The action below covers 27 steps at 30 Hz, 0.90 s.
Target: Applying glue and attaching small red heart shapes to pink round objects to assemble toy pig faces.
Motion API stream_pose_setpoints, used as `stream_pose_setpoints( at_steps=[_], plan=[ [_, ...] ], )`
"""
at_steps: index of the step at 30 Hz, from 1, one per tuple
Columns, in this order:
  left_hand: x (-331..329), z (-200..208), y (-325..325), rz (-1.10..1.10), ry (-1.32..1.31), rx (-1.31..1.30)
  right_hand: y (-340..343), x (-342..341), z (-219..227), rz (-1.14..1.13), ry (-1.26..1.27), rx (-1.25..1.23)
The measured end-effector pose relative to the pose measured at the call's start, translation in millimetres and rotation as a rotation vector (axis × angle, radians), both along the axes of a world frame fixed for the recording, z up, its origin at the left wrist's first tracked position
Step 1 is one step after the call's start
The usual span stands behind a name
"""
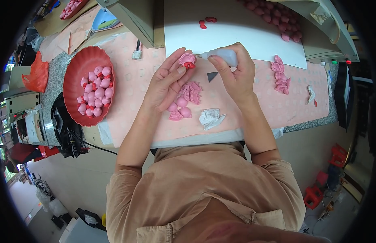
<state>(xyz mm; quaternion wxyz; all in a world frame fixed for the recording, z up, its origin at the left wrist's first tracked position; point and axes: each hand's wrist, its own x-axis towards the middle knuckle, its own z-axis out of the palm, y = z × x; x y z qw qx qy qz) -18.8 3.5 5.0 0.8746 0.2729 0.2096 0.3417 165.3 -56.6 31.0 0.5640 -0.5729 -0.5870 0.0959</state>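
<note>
Pinched in the fingers of my left hand (165, 83) is a small pink hollow, shell-like piece (187, 58), with a red bow-shaped part (189, 65) at its lower edge. My right hand (241, 79) is wrapped round a translucent squeeze bottle (225, 56). The bottle lies tilted sideways, its thin nozzle pointing left at the pink piece; whether the tip touches it I cannot tell. Below my left hand, several pink ruffled pieces (192, 94) lie beside smooth pink balls (182, 102). Between my forearms are a crumpled white tissue (211, 118) and a dark grey triangle (212, 77).
A red fluted bowl (70, 89) of pink balls with red parts stands at left. Red bows (202, 24) lie on white paper (184, 36) under a shelf, with heaped pink pieces (277, 18) behind. More ruffled pieces (281, 76) and another tissue (311, 94) lie at right.
</note>
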Motion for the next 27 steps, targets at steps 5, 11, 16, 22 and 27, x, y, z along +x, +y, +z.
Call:
stream_pose_setpoints(
  at_steps=[5,11,16,22,27],
  plan=[
    [0.2,-1.0,-0.6,0.012,-0.014,-0.014,0.4,0.7,0.2,-0.009,-0.008,0.013],
    [-0.5,-2.0,0.3,0.029,-0.024,-0.038,1.1,0.7,2.2,-0.024,0.01,0.014],
    [-1.5,-2.8,2.5,0.03,-0.071,-0.096,2.0,0.6,0.1,-0.03,0.002,0.03],
    [-1.3,-4.4,2.5,0.039,-0.069,-0.096,1.4,0.7,-0.7,-0.035,0.024,0.022],
    [-1.2,-2.4,1.7,0.031,-0.057,-0.08,1.9,-0.2,0.4,-0.022,0.026,0.009]
  ],
)
